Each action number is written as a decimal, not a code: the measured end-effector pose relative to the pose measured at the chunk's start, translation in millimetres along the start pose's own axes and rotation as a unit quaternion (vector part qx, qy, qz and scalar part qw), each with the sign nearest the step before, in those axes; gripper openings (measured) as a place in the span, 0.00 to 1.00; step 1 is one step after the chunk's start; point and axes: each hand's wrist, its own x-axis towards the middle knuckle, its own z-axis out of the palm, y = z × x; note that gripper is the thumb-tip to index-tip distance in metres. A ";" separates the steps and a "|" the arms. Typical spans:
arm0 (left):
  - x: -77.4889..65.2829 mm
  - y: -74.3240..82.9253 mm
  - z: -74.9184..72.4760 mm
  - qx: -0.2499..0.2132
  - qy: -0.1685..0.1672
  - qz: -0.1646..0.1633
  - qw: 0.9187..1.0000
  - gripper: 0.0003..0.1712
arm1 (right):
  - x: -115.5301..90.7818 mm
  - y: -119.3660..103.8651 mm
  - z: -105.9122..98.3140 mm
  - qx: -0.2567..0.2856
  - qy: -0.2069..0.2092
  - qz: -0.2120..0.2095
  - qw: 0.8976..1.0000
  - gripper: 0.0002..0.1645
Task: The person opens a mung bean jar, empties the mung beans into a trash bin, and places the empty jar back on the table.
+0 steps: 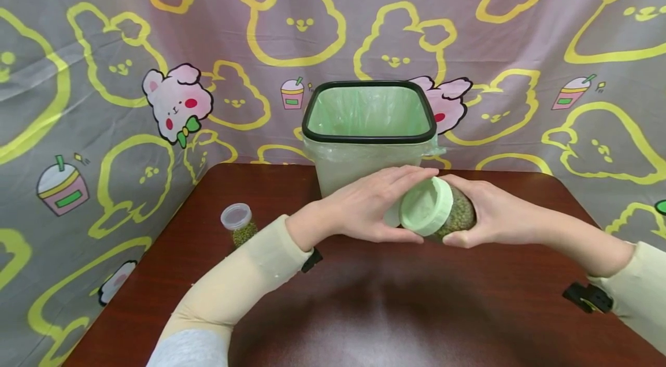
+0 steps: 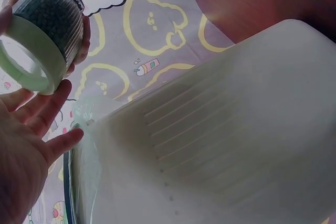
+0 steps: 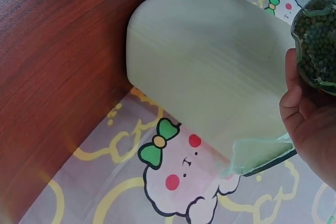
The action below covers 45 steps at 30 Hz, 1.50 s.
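My right hand (image 1: 494, 214) grips a clear ribbed jar (image 1: 462, 214) filled with small green beans, tilted on its side above the table. A pale green screw lid (image 1: 436, 214) caps the end that points left. My left hand (image 1: 372, 205) is spread beside that lid, thumb below and fingers above. In the left wrist view the fingers of the left hand (image 2: 26, 150) are extended, their tips at the edge of the lid (image 2: 39, 61). The right wrist view shows the jar's bottom (image 3: 320, 45), with beans behind it.
Behind the hands stands a pale bin (image 1: 369, 140) with a black rim and a green plastic liner. A small clear-lidded container (image 1: 243, 233) of green beans stands on the brown table (image 1: 364, 309) at left, partly hidden by the left forearm. Patterned cloth (image 1: 229, 37) hangs around the table.
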 end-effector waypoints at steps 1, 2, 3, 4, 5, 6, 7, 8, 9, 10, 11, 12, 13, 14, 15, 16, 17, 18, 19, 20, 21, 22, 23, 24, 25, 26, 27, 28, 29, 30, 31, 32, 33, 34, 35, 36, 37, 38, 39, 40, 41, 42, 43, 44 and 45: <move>0.4 0.2 0.1 0.001 -0.002 -0.006 1.000 0.54 | 0.2 -0.3 -0.1 -0.002 0.001 -0.002 1.000 0.40; 0.8 0.6 0.0 0.002 -0.004 -0.012 1.000 0.55 | 0.3 -0.6 -0.2 -0.005 0.002 -0.004 1.000 0.40; 1.1 0.8 -0.2 0.003 -0.005 -0.017 1.000 0.56 | 0.4 -0.8 -0.3 -0.007 0.003 -0.004 1.000 0.40; 1.2 1.0 -0.5 0.005 -0.008 -0.023 1.000 0.57 | 0.5 -0.9 -0.2 -0.009 0.003 -0.002 1.000 0.41; 1.2 1.3 -1.0 0.006 -0.010 -0.026 1.000 0.57 | 0.4 -1.0 -0.1 -0.012 0.003 -0.002 1.000 0.42; 1.2 1.2 -1.4 0.005 -0.012 -0.028 1.000 0.58 | 0.4 -0.9 0.0 -0.013 0.003 0.000 1.000 0.43; 1.0 1.0 -2.0 0.005 -0.012 -0.027 1.000 0.59 | 0.3 -0.8 0.2 -0.015 0.003 0.001 1.000 0.44; 0.5 0.8 -2.7 0.005 -0.011 -0.023 1.000 0.59 | 0.1 -0.4 0.3 -0.016 0.002 0.003 1.000 0.44; 0.0 0.3 -3.4 0.003 -0.010 -0.019 1.000 0.60 | 0.0 0.0 0.3 -0.015 0.002 0.005 1.000 0.44; -0.5 0.0 -4.4 0.002 -0.010 -0.015 1.000 0.60 | -0.2 0.4 0.3 -0.014 0.001 0.006 1.000 0.44; -1.0 -0.5 -5.4 -0.001 -0.009 -0.009 1.000 0.59 | -0.2 0.9 0.2 -0.011 0.001 0.006 1.000 0.44; -1.6 -1.1 -6.3 -0.003 -0.010 -0.004 1.000 0.59 | -0.3 1.3 -0.1 -0.009 0.001 0.006 1.000 0.43; -2.1 -1.5 -7.4 -0.004 -0.010 0.001 1.000 0.58 | -0.4 1.8 -0.3 -0.006 0.001 0.006 1.000 0.42; -2.4 -1.9 -8.3 -0.006 -0.012 0.005 1.000 0.58 | -0.4 2.1 -0.6 -0.003 0.001 0.005 1.000 0.42; -2.7 -2.3 -9.1 -0.008 -0.014 0.007 1.000 0.57 | -0.6 2.3 -1.0 0.001 0.001 0.005 1.000 0.41; -3.1 -2.4 -10.0 -0.011 -0.018 0.009 1.000 0.56 | -0.5 2.2 -1.2 0.002 0.001 0.004 1.000 0.41; -3.5 -2.6 -10.6 -0.012 -0.020 0.010 1.000 0.56 | -0.4 2.1 -1.3 0.003 0.001 0.004 1.000 0.41; -3.7 -2.6 -11.1 -0.014 -0.023 0.012 1.000 0.55 | -0.4 1.8 -1.4 0.003 0.000 0.005 1.000 0.41; -3.7 -2.7 -11.4 -0.016 -0.024 0.014 0.999 0.54 | -0.4 1.5 -1.5 0.004 -0.001 0.005 1.000 0.41; -3.7 -2.7 -11.5 -0.018 -0.026 0.015 0.999 0.53 | -0.4 1.2 -1.5 0.005 -0.002 0.006 1.000 0.40; -3.7 -2.6 -11.5 -0.020 -0.028 0.017 0.999 0.52 | -0.4 0.8 -1.4 0.005 -0.003 0.008 1.000 0.40; -3.6 -2.6 -11.5 -0.023 -0.029 0.018 0.999 0.52 | -0.4 0.5 -1.3 0.005 -0.004 0.008 1.000 0.40; -3.4 -2.6 -11.5 -0.025 -0.029 0.019 0.999 0.51 | -0.4 0.2 -1.2 0.006 -0.004 0.009 1.000 0.40; -3.3 -2.6 -11.3 -0.029 -0.030 0.021 0.999 0.50 | -0.3 0.0 -1.0 0.006 -0.005 0.008 1.000 0.40; -3.3 -2.5 -11.2 -0.032 -0.031 0.021 0.999 0.50 | -0.2 -0.1 -0.9 0.006 -0.005 0.008 1.000 0.40; -3.3 -2.4 -11.1 -0.034 -0.032 0.021 0.999 0.49 | -0.1 -0.2 -0.8 0.006 -0.005 0.007 1.000 0.40; -3.3 -2.4 -11.0 -0.036 -0.033 0.020 0.999 0.49 | -0.1 -0.3 -0.7 0.006 -0.005 0.006 1.000 0.40; -3.3 -2.2 -10.9 -0.038 -0.034 0.020 0.999 0.49 | -0.1 -0.3 -0.6 0.005 -0.004 0.004 1.000 0.40; -3.3 -2.0 -10.8 -0.039 -0.034 0.018 0.998 0.49 | -0.2 -0.3 -0.6 0.005 -0.004 0.003 1.000 0.40; -3.2 -1.9 -10.7 -0.040 -0.034 0.017 0.998 0.48 | -0.4 -0.2 -0.6 0.004 -0.003 0.002 1.000 0.40; -3.0 -1.7 -10.7 -0.040 -0.034 0.015 0.998 0.48 | -0.5 0.2 -0.6 0.005 -0.004 0.002 1.000 0.40; -2.9 -1.6 -10.6 -0.040 -0.033 0.013 0.999 0.48 | -0.6 0.5 -0.6 0.006 -0.003 0.003 1.000 0.40; -2.7 -1.5 -10.6 -0.041 -0.032 0.012 0.999 0.48 | -0.7 0.7 -0.6 0.005 -0.003 0.003 1.000 0.40; -2.6 -1.2 -10.4 -0.040 -0.030 0.011 0.999 0.48 | -0.7 0.8 -0.6 0.005 -0.003 0.003 1.000 0.40; -2.5 -1.0 -10.3 -0.037 -0.028 0.009 0.999 0.48 | -0.6 0.9 -0.6 0.004 -0.003 0.004 1.000 0.40; -2.4 -0.8 -10.1 -0.034 -0.025 0.008 0.999 0.48 | -0.5 1.1 -0.7 0.004 -0.003 0.005 1.000 0.39; -2.4 -0.4 -10.0 -0.031 -0.023 0.005 0.999 0.48 | -0.3 1.1 -0.7 0.003 -0.004 0.006 1.000 0.40; -2.5 0.0 -9.9 -0.026 -0.020 0.002 0.999 0.48 | -0.2 0.9 -0.7 0.001 -0.004 0.006 1.000 0.40; -2.6 0.6 -9.7 -0.022 -0.019 -0.002 1.000 0.48 | -0.1 0.6 -0.8 -0.001 -0.004 0.006 1.000 0.41; -2.7 1.2 -9.5 -0.016 -0.018 -0.006 1.000 0.48 | 0.1 0.5 -0.8 -0.003 -0.004 0.008 1.000 0.42; -2.8 1.7 -9.2 -0.012 -0.018 -0.013 1.000 0.48 | 0.1 0.5 -0.9 -0.004 -0.004 0.009 1.000 0.42; -2.7 2.4 -9.0 -0.011 -0.019 -0.019 1.000 0.48 | 0.0 0.5 -0.9 -0.005 -0.004 0.010 1.000 0.43; -2.7 3.0 -8.7 -0.009 -0.021 -0.025 0.999 0.48 | -0.1 0.5 -0.9 -0.007 -0.004 0.011 1.000 0.44; -2.7 3.5 -8.5 -0.008 -0.023 -0.031 0.999 0.48 | -0.3 0.6 -1.0 -0.009 -0.004 0.014 1.000 0.44; -2.7 3.8 -8.2 -0.007 -0.024 -0.036 0.999 0.48 | -0.5 0.5 -1.1 -0.009 -0.004 0.017 1.000 0.44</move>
